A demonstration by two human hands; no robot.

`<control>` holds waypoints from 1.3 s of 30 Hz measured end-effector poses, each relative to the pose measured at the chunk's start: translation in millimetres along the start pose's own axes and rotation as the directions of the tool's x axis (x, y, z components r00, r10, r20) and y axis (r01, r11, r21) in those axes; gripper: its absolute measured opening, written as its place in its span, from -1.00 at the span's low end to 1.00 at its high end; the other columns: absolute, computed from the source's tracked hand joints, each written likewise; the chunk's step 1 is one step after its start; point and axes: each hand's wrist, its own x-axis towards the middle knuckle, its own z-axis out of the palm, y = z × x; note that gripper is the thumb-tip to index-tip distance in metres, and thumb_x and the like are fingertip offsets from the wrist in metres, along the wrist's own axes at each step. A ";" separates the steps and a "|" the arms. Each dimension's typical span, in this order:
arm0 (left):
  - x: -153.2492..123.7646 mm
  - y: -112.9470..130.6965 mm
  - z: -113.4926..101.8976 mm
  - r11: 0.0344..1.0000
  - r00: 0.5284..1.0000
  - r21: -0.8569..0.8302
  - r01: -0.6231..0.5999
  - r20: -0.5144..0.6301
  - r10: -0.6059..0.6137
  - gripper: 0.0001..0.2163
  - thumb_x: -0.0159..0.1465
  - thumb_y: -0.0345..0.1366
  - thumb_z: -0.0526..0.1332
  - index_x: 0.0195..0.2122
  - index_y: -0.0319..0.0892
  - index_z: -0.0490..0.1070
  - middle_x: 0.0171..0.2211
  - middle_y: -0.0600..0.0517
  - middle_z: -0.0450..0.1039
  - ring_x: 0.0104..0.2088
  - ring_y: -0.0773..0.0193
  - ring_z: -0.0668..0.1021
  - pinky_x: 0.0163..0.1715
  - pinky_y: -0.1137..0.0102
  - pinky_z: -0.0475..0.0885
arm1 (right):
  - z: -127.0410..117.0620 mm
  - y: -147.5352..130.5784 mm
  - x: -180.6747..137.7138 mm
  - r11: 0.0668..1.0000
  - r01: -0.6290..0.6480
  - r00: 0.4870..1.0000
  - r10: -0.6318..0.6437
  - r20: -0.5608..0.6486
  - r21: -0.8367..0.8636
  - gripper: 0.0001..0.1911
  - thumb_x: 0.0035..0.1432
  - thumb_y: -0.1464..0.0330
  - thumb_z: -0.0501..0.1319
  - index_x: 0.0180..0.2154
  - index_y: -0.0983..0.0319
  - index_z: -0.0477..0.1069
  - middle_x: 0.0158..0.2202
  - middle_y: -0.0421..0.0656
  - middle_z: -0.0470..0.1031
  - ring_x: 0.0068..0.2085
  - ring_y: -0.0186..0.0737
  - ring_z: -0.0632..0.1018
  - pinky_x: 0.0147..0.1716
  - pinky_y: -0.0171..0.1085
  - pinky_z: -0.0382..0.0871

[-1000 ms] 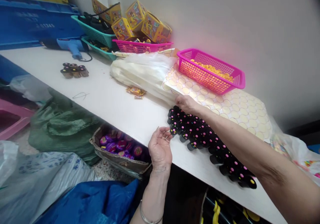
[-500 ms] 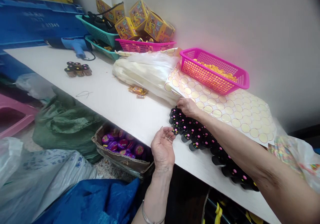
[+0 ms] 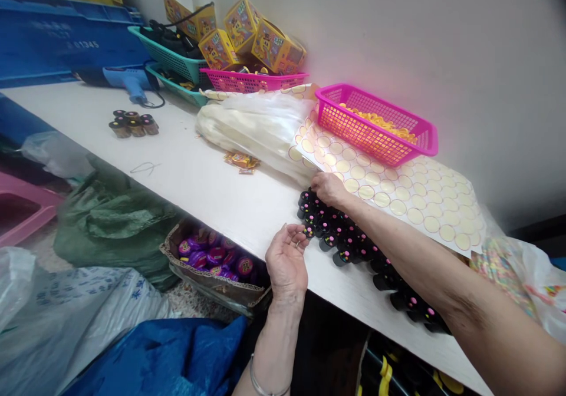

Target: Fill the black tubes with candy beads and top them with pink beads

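Several small black cylinders (image 3: 342, 257) with pink and yellow dots on top stand packed together in a block on the white table. My left hand (image 3: 287, 260) is palm up at the near left corner of the block. Its fingers are loosely bent and apart, their tips against or beside a cylinder there. At the far left corner of the block, my right hand (image 3: 329, 188) is closed with its fingertips together. Whatever may be between those fingers is hidden. My right forearm passes over the block and covers part of it.
A pink basket (image 3: 375, 131) of yellow pieces sits on a sheet of round stickers (image 3: 398, 208). Left of it lie a plastic bag (image 3: 252, 122), wrapped sweets (image 3: 241, 161), brown bottles (image 3: 132, 126) and a blue heat gun (image 3: 132, 82). Below the table edge, a carton (image 3: 212, 284) holds purple round packs.
The view has shifted slightly, so everything appears a little further left. Both hands hold nearly the same places and poses at the black cylinders.
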 end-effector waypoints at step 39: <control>3.6 -0.1 1.0 0.999 1.000 0.024 -0.023 -0.008 0.023 -0.86 0.07 -0.32 0.20 -0.51 -0.30 0.44 -0.50 -0.03 0.46 -0.51 0.40 0.45 -0.43 0.47 0.34 | -35.4 11.5 -16.2 0.936 0.093 0.995 -0.095 -0.013 0.340 -0.83 -0.07 0.51 0.17 -0.47 0.34 0.55 -0.52 -0.20 0.47 -0.43 -0.36 0.42 -0.39 -0.41 0.24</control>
